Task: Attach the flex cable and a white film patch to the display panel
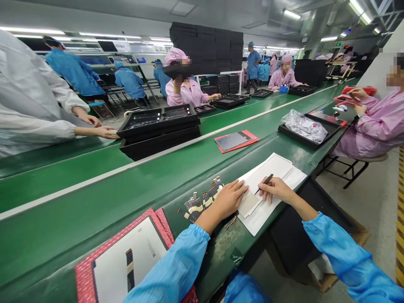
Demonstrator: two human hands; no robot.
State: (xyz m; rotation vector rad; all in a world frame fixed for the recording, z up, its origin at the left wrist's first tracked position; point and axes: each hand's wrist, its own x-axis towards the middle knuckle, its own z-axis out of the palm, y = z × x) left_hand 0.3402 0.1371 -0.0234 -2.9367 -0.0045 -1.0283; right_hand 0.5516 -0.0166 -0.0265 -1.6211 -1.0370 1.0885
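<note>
Mid-pick on the near table edge — right hand (277, 188) pinched shut around black tweezers (264, 183) over the white sheets (274, 168), left hand (229, 198) flat, fingers loose, beside the small flex strips (203, 200) — next, likely a fine tip placement.

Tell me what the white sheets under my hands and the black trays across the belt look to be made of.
Sheets: likely paper; matte white, thin, flat, with overlapping edges. The left hand rests on them, and the right hand holds a dark tool.
Trays: probably moulded plastic; black, slightly glossy, with formed compartments, stacked.
</note>
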